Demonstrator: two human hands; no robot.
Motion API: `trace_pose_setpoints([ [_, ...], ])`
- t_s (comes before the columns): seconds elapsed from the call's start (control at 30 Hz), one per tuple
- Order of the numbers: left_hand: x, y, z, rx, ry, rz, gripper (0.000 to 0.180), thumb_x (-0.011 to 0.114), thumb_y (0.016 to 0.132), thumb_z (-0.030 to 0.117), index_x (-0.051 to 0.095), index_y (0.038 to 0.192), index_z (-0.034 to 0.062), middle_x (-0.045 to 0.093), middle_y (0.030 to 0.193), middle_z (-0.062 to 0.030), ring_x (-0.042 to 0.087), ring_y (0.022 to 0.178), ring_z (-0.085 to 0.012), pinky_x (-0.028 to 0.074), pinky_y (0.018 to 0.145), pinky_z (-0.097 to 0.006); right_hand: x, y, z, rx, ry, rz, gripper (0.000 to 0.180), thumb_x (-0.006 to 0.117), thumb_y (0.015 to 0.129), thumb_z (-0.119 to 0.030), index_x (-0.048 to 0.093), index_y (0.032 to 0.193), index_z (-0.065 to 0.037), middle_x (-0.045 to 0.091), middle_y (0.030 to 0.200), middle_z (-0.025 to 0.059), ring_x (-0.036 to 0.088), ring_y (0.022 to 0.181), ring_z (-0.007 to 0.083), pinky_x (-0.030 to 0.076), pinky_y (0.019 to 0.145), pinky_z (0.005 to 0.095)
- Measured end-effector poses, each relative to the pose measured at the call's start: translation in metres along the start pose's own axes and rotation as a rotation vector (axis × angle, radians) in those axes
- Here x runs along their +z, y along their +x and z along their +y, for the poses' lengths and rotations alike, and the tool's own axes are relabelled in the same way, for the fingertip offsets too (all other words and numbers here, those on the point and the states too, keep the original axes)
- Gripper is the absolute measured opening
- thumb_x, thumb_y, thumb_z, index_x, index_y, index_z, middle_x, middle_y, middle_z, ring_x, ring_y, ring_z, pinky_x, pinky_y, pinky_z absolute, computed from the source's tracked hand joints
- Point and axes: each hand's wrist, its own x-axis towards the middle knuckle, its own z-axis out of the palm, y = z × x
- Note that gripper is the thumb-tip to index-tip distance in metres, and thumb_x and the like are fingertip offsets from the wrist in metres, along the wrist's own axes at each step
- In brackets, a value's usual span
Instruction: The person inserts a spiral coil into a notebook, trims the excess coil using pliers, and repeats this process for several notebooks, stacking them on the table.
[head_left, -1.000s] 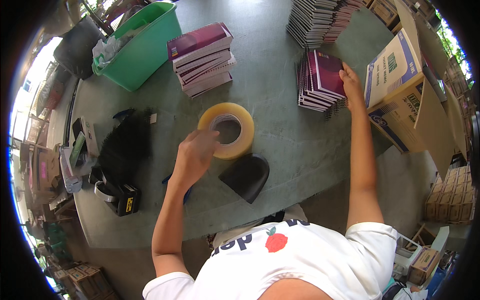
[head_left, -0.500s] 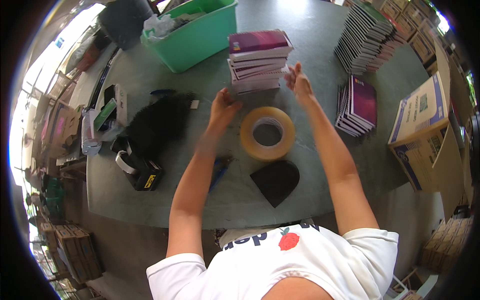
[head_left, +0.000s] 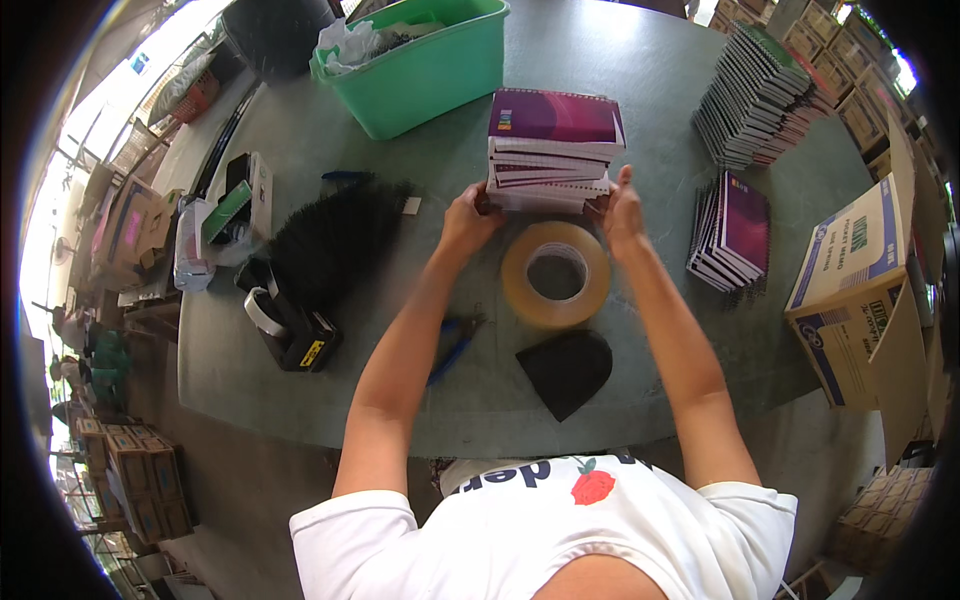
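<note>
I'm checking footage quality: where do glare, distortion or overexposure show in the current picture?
Head view throughout: glare pales the far part of the table; its near edge bows, likely fisheye bending; daylight washes out the left rim; the middle notebook stack looks fairly sharp.

Notebooks (head_left: 555,150) behind tape (head_left: 553,314), carton (head_left: 848,258) at right

In front of you, the notebooks (head_left: 556,122) have glossy covers and edges of plain paper. Your tape (head_left: 522,292) looks like smooth, shiny plastic, and the tub (head_left: 430,92) is also plastic. The table (head_left: 480,410) appears smooth, with a soft sheen. The carton (head_left: 838,245) is matt cardboard; your shirt (head_left: 510,530) is cloth.
</note>
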Motion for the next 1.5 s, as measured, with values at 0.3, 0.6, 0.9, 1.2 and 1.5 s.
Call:
trace_pose_setpoints([
  [0.3,0.010,-0.046,0.029,-0.071,-0.279,0.206,0.042,0.060,0.080,0.001,0.051,0.121,-0.0007,0.058,0.108,-0.0077,0.057,0.091,-0.0131,0.047,0.081,-0.027,0.100,-0.044,-0.055,-1.403,-1.334,0.054,0.043,0.064,0.084,-0.017,0.052,0.124,-0.007,0.054,0.126,0.0116,0.048,0.120,0.0267,0.036,0.102,0.0411],
  [0.6,0.019,-0.109,0.106,0.129,-0.692,0.414,0.026,0.068,0.082,0.006,0.060,0.106,0.0001,0.063,0.100,-0.0065,0.059,0.093,-0.0134,0.046,0.085,-0.027,0.114,-0.110,-0.068,-0.852,-0.484,-0.210,0.020,0.058,0.084,0.001,0.062,0.103,-0.004,0.065,0.090,0.0042,0.061,0.089,0.0123,0.048,0.078,0.0239],
  [0.9,0.002,-0.092,0.080,0.171,-0.507,-0.169,0.031,0.072,0.072,-0.003,0.063,0.100,0.0012,0.066,0.092,-0.0042,0.061,0.088,-0.0113,0.048,0.081,-0.026,0.022,-0.109,-0.032,-0.474,-0.304,-0.302,0.032,0.068,0.077,0.004,0.056,0.106,0.000,0.062,0.100,0.0058,0.058,0.092,0.0094,0.049,0.077,0.0228],
  [1.2,0.010,-0.091,0.089,0.187,-0.422,-0.138,0.035,0.076,0.068,-0.003,0.062,0.100,-0.0002,0.067,0.090,-0.0050,0.061,0.081,-0.0102,0.050,0.075,-0.024,0.035,-0.106,-0.025,-0.535,-0.237,-0.220,0.025,0.073,0.076,-0.002,0.058,0.095,-0.001,0.064,0.085,0.0037,0.060,0.079,0.0082,0.049,0.071,0.0208],
  [1.5,0.020,-0.083,0.062,0.120,-0.330,-0.152,0.034,0.076,0.071,0.000,0.062,0.102,-0.0003,0.067,0.092,-0.0049,0.060,0.084,-0.0094,0.049,0.077,-0.025,0.031,-0.105,-0.008,-0.749,-0.632,0.031,0.035,0.075,0.076,-0.018,0.058,0.101,-0.003,0.063,0.090,0.0065,0.061,0.085,0.0156,0.048,0.078,0.0300],
])
